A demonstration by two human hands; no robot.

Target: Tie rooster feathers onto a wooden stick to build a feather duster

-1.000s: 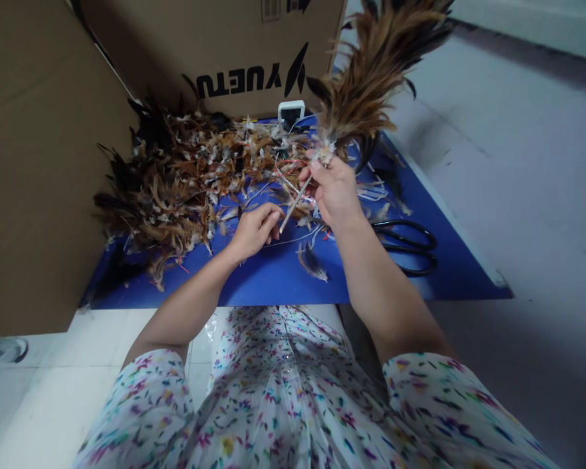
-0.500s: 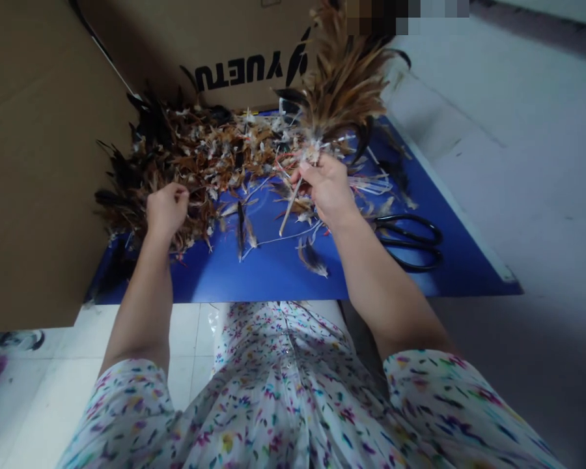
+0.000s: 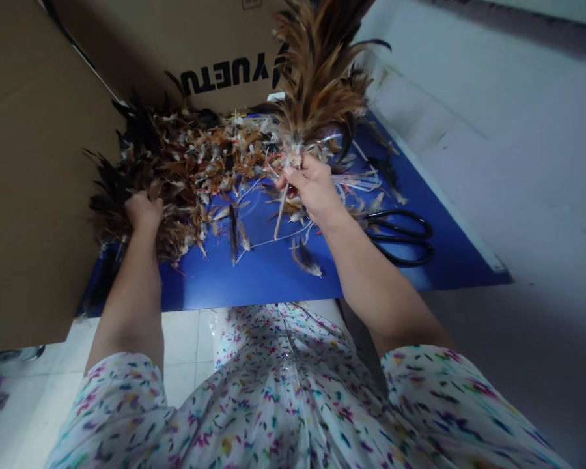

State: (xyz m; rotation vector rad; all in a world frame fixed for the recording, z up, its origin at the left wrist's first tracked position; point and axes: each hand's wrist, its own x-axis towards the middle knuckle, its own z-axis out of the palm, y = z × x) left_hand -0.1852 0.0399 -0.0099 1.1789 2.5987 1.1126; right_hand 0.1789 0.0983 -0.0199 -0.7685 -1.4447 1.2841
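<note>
My right hand (image 3: 313,189) is closed round the thin stick of a feather duster (image 3: 317,91), just below its brown and black plumes. The bare end of the stick (image 3: 281,212) points down toward me. At the left, my left hand (image 3: 145,212) reaches into a big pile of loose feathers (image 3: 200,156); its fingertips are partly hidden among them, so what they hold, if anything, cannot be made out. The pile covers the back and left of a blue table (image 3: 215,280).
Black-handled scissors (image 3: 403,238) lie right of my right forearm. White strips (image 3: 359,180) and a few loose feathers (image 3: 306,259) are on the table. A cardboard box (image 3: 29,163) stands along the left and back; a pale wall (image 3: 517,163) is at the right.
My left hand has moved left and a little down, deeper into the feathers. The view has shifted slightly, and my right hand still holds the duster upright.
</note>
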